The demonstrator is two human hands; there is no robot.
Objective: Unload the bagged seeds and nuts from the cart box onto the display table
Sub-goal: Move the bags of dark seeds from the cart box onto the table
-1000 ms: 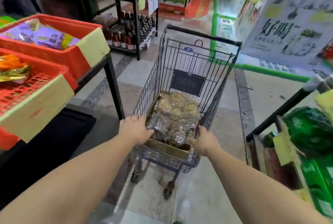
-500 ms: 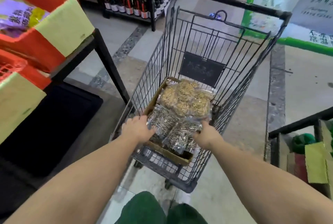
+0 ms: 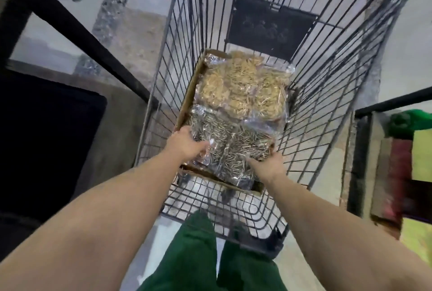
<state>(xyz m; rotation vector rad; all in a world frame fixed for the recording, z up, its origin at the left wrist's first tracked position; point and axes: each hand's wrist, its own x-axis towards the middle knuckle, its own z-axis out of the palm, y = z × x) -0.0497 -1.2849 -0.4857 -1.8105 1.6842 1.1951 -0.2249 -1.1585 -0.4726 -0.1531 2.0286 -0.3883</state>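
While the clear bags of seeds and nuts (image 3: 236, 115) lie heaped in a cardboard box (image 3: 187, 101) on the floor of a wire shopping cart (image 3: 327, 80), a person leans over the near end and reaches in with both arms. Their left hand (image 3: 187, 147) curls over the near-left corner of a bag of dark seeds (image 3: 231, 150), apparently taking hold of the plastic; their right hand (image 3: 268, 165) presses on the bag's near-right edge, though whether its fingers have closed cannot be told. Working from opposite sides suits a slack, sagging bag. A paler bag (image 3: 240, 85) lies at the far end. Dark display-table frames (image 3: 70, 26) flank the cart, within easy reach for unloading.
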